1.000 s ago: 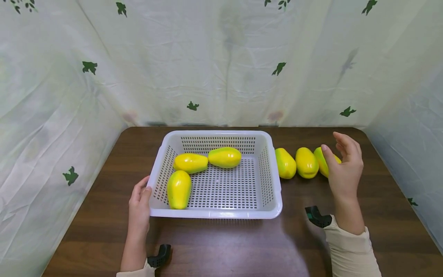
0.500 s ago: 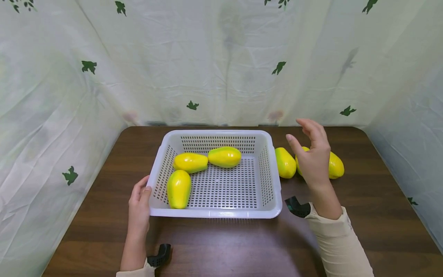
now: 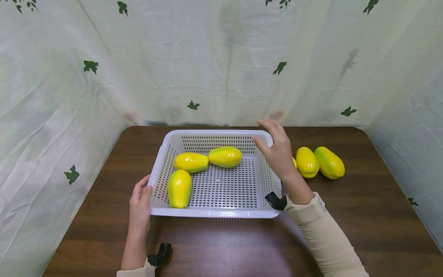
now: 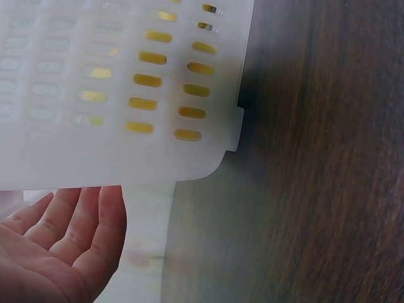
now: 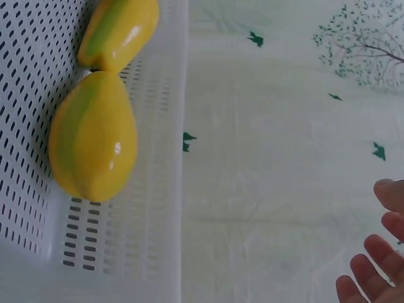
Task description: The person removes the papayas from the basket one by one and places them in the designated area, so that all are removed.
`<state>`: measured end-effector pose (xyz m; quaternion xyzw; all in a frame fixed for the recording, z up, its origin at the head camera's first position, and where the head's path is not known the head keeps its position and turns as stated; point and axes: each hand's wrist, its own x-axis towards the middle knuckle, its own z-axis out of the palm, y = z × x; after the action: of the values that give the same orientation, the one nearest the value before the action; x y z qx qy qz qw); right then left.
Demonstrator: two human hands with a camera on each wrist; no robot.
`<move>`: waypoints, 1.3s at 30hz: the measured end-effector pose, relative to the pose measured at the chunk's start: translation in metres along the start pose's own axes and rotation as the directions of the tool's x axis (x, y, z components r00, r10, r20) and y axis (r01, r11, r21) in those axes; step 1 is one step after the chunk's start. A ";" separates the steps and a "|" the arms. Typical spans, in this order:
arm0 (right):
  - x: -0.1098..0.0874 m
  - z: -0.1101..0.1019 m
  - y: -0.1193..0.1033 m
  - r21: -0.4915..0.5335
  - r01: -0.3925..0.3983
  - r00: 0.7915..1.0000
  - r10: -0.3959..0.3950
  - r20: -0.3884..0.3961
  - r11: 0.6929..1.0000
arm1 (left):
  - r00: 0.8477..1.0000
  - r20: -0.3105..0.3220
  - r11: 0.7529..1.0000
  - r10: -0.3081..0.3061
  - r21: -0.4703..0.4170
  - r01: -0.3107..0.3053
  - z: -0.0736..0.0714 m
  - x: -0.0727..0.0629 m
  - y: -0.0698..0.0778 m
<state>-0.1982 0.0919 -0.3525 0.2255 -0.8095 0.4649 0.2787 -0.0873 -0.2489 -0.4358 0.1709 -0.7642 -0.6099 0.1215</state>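
A white perforated plastic basket (image 3: 214, 213) stands on the table, with three yellow-green papayas inside: a lying one (image 3: 190, 162) at left, another (image 3: 225, 157) behind the middle, and one (image 3: 179, 189) near the front left corner. My left hand (image 3: 140, 204) holds the basket's left rim near that corner; in the left wrist view its fingers (image 4: 107, 221) reach up to the rim. Over the basket's right rim hovers my right hand (image 3: 277, 152), fingers spread from the thumb and nothing between them. The right wrist view shows those fingers (image 5: 369, 274) apart from the basket.
Right of the basket, two papayas, a middle one (image 3: 307, 162) and an outer one (image 3: 330, 163), lie on the brown table (image 3: 367, 215); a third papaya (image 3: 294, 162) is mostly hidden behind my right wrist. A pale curtain (image 3: 225, 77) with leaf prints encloses the table's back and sides.
My right hand has moved left, from above the outermost papaya to the basket's right rim, staying empty. My left hand, the basket and the papayas have stayed in place.
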 end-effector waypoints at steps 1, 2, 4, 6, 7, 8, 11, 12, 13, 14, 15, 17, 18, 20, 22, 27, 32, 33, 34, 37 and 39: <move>0.000 0.003 0.000 -0.001 -0.003 1.000 0.003 0.016 1.000 | 1.000 -0.004 1.000 -0.001 0.003 0.001 0.000 0.000 0.000; 0.001 0.006 0.001 -0.002 -0.004 1.000 0.004 0.031 1.000 | 1.000 -0.008 1.000 -0.004 0.006 0.004 0.001 0.000 -0.001; 0.003 0.012 0.002 -0.012 -0.009 0.998 0.010 0.068 1.000 | 1.000 -0.015 1.000 -0.007 0.010 0.007 0.001 0.000 -0.001; 0.004 0.018 0.004 -0.018 -0.013 0.994 0.015 0.109 1.000 | 1.000 -0.018 1.000 -0.007 0.011 0.007 0.001 0.000 -0.001; 0.005 0.021 0.005 -0.024 -0.015 0.991 0.018 0.130 1.000 | 1.000 -0.016 1.000 -0.005 0.011 0.005 0.001 0.000 -0.001; 0.005 0.024 0.006 -0.026 -0.016 0.989 0.020 0.149 1.000 | 1.000 -0.014 1.000 -0.003 0.012 0.003 0.001 0.000 -0.001; 0.006 0.032 0.010 -0.018 -0.026 0.979 0.029 0.202 0.999 | 1.000 -0.002 1.000 0.002 0.005 -0.002 0.001 0.000 0.000; 0.006 0.034 0.012 -0.017 -0.030 0.976 0.033 0.217 0.999 | 1.000 0.001 1.000 0.004 0.002 -0.004 0.001 0.000 0.000; 0.006 0.036 0.013 -0.015 -0.036 0.972 0.038 0.232 0.999 | 1.000 0.004 1.000 0.006 -0.001 -0.006 0.001 0.000 0.001; 0.006 0.038 0.015 -0.008 -0.045 0.967 0.045 0.249 0.999 | 1.000 0.006 1.000 0.006 -0.003 -0.006 0.001 0.000 0.001; 0.006 0.039 0.017 0.000 -0.056 0.962 0.054 0.268 0.998 | 1.000 0.004 1.000 0.005 -0.004 -0.005 0.001 0.000 0.001; 0.006 0.043 0.020 0.005 -0.077 0.948 0.072 0.311 0.997 | 1.000 -0.001 1.000 0.004 -0.003 -0.004 0.001 0.000 0.002; 0.006 0.044 0.022 0.003 -0.092 0.939 0.086 0.334 0.996 | 1.000 -0.003 1.000 0.003 -0.005 -0.003 0.001 0.000 0.001; 0.006 0.048 0.025 0.004 -0.130 0.915 0.119 0.387 0.991 | 1.000 -0.010 1.000 -0.004 -0.003 0.004 0.001 0.000 0.001; 0.006 0.051 0.027 -0.010 -0.163 0.887 0.151 0.437 0.987 | 1.000 -0.014 1.000 -0.007 -0.005 0.007 0.001 0.000 0.000; 0.007 0.058 0.033 -0.042 -0.232 0.821 0.219 0.527 0.972 | 1.000 -0.019 1.000 -0.011 -0.010 0.010 0.003 0.000 0.001; 0.007 0.064 0.039 -0.062 -0.324 0.760 0.299 0.578 0.944 | 1.000 -0.022 1.000 -0.005 -0.018 0.005 0.004 0.000 0.002; 0.007 0.065 0.040 -0.070 -0.341 0.747 0.315 0.586 0.937 | 1.000 -0.023 1.000 -0.005 -0.017 0.005 0.004 -0.001 0.002; 0.007 0.066 0.041 -0.076 -0.359 0.734 0.331 0.593 0.930 | 1.000 -0.025 1.000 -0.006 -0.020 0.005 0.004 -0.001 0.003; 0.006 0.068 0.044 -0.088 -0.391 0.700 0.358 0.618 0.916 | 1.000 -0.027 1.000 -0.009 -0.021 0.008 0.004 -0.001 0.003; 0.005 0.070 0.045 -0.098 -0.405 0.682 0.371 0.630 0.909 | 1.000 -0.026 1.000 -0.013 -0.016 0.013 0.004 -0.002 0.004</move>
<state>-0.2473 0.0512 -0.4062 0.1994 -0.8725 0.4290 -0.1223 -0.0878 -0.2441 -0.4332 0.1829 -0.7566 -0.6145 0.1289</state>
